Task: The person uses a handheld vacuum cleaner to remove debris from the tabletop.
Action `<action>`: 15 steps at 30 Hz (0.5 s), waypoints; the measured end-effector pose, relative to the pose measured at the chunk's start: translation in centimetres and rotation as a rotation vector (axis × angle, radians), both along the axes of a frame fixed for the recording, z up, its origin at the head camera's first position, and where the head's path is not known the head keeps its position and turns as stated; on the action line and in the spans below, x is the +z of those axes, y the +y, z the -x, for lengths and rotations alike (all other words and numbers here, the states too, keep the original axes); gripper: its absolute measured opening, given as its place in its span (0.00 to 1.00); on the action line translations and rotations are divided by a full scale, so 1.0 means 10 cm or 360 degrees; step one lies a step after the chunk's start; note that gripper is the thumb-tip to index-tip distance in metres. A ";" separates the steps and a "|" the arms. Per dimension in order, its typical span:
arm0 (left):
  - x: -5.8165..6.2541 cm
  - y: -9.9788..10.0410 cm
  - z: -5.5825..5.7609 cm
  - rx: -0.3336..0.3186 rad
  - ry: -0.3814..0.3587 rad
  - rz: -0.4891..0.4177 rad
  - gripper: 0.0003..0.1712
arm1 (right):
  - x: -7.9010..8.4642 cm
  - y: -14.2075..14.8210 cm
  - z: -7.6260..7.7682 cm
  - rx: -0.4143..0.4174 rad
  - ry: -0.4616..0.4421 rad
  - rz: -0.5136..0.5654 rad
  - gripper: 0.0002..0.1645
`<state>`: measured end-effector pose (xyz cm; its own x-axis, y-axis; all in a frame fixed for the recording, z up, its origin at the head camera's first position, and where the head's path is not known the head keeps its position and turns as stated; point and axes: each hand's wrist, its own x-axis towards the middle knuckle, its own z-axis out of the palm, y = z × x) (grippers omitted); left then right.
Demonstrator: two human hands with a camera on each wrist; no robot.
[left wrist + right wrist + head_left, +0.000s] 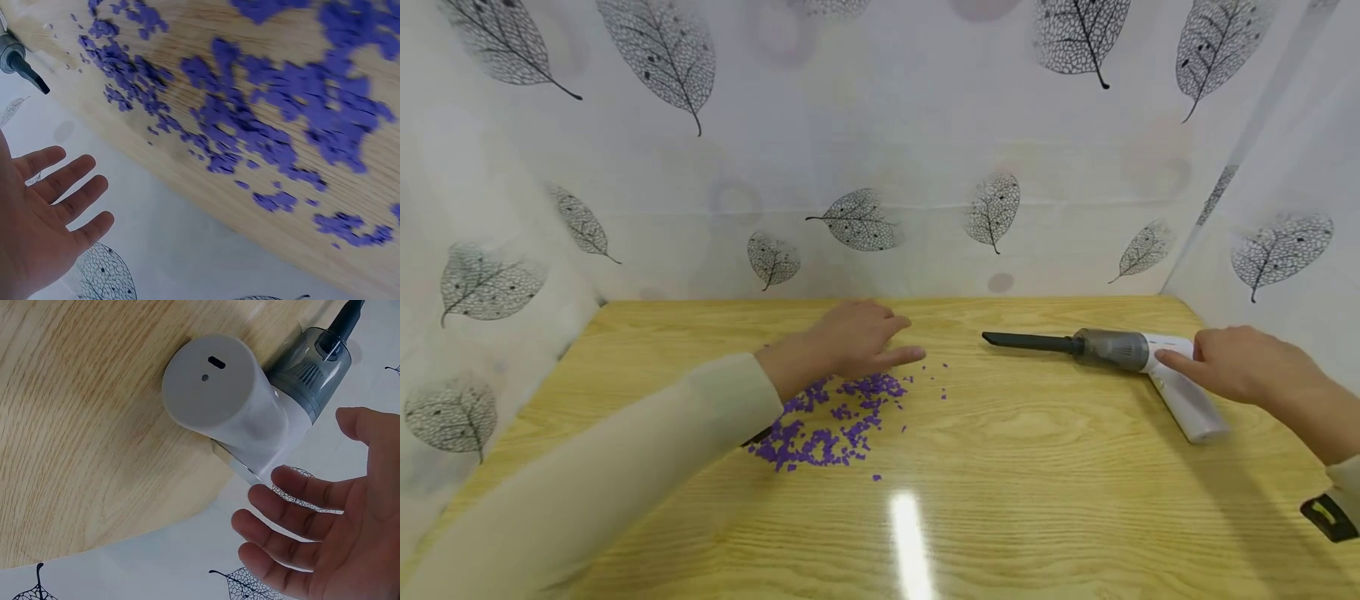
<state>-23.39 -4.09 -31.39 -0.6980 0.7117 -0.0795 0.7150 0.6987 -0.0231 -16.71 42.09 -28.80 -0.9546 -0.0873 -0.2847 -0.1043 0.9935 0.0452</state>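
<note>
Small purple scraps [820,446] lie scattered on the wooden table, left of the middle. My left hand [868,340] hovers over the far side of them; its fingers [72,181] are spread and hold nothing. To the right lies a white handheld vacuum cleaner [1187,400] with a grey see-through dust cup [1111,350] and a long black nozzle [1030,341] pointing left. My right hand [1251,365] is beside its white rear end. In the right wrist view this hand [331,519] has loosely bent fingers and an empty palm, close to the vacuum's body [212,387].
The wooden table [1037,500] meets a pale curtain [910,150] with a leaf print along its back and sides. A few stray scraps [943,394] lie between the pile and the nozzle. A bright light reflection shows near the front.
</note>
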 end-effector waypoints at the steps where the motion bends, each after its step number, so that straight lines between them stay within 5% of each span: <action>1: 0.00 0.05 0.02 0.0004 -0.0009 0.0002 0.46 | 0.00 0.01 0.00 -0.0004 -0.0018 -0.0003 0.40; 15: -0.17 0.65 0.18 -0.0018 -0.0202 0.0077 0.40 | -0.19 0.02 0.03 -0.0094 -0.0254 0.0118 0.43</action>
<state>-25.20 2.46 -33.14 -0.6720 0.7127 -0.2011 0.7222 0.6908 0.0347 -16.98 42.33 -30.68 -0.9020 -0.0589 -0.4277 -0.0459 0.9981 -0.0407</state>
